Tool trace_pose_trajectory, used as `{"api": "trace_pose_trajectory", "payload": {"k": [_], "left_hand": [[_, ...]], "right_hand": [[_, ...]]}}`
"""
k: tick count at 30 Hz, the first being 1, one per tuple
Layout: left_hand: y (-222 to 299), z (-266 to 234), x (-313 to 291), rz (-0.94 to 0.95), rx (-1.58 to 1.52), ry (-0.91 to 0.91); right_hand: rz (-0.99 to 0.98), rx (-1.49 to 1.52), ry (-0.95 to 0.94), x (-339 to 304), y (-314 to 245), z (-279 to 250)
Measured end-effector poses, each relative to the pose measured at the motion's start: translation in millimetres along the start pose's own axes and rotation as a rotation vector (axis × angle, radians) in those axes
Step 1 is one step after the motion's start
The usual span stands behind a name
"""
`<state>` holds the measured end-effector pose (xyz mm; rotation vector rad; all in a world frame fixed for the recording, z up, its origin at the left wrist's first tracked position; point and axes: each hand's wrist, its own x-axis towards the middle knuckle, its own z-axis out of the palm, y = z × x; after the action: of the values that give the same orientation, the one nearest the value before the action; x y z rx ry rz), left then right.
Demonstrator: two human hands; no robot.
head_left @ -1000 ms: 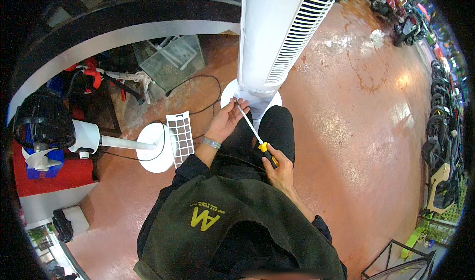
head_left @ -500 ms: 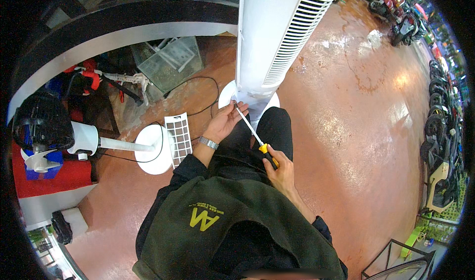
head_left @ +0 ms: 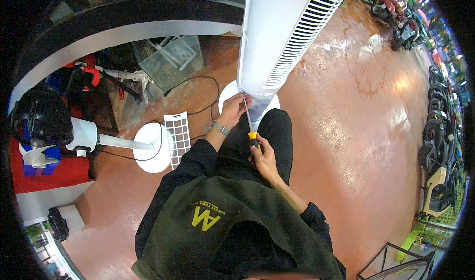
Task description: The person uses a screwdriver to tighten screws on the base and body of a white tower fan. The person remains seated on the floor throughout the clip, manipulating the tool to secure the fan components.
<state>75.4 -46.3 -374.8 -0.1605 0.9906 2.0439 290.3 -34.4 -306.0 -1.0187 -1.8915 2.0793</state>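
Observation:
My right hand is closed round the yellow-and-black handle of a screwdriver. Its long metal shaft points up and away toward the foot of a white tower fan with a slatted grille down its right side. At the shaft's tip, close against the fan's lower end, the fingers of my left hand are pinched together. Whether they grip the tip itself or a small part there is too small to make out. The fan stands on a round white base, between my knees and partly hidden by my left hand.
To the left lies a pedestal fan with a round white base, beside a white grid panel. A dark cable runs over the reddish floor. Farther off is a glass tank; parked motorcycles line the right.
My right hand has shifted left and slightly up, and the screwdriver now stands steeper. My left hand has moved slightly right and up, its fingers drawn in closer round the tip.

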Motion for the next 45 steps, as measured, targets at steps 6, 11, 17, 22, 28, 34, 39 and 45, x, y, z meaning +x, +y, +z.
{"api": "trace_pose_trajectory", "payload": {"k": [6, 11, 17, 22, 28, 34, 39, 45], "left_hand": [[5.2, 14.3, -7.2, 0.104, 0.347, 0.025], [10.1, 23.1, -10.0, 0.195, 0.497, 0.071], [13.1, 24.7, -2.2, 0.208, 0.528, 0.084], [14.2, 16.0, 5.6, 0.195, 0.483, 0.059], [13.3, 11.6, 7.0, 0.177, 0.424, -0.005], [16.2, 3.4, 6.4, 0.110, 0.413, -0.006], [15.5, -3.9, 2.5, 0.066, 0.395, -0.028], [19.7, -12.9, 10.0, 0.085, 0.475, -0.026]], "right_hand": [[-0.015, -0.180, 0.001, 5.3, 7.7, 19.1], [-0.180, -0.262, 0.006, 28.3, 38.9, 23.4], [-0.107, -0.121, 0.017, 33.3, 12.0, 36.2], [-0.057, -0.055, 0.043, 46.5, -4.4, 47.9], [-0.117, 0.116, 0.130, 65.5, 21.3, 63.8], [-0.077, 0.155, 0.156, 71.5, 17.7, 70.8], [-0.055, 0.190, 0.138, 78.9, 29.5, 70.9], [0.123, 0.605, 0.078, 77.4, 18.2, 80.4]]}}
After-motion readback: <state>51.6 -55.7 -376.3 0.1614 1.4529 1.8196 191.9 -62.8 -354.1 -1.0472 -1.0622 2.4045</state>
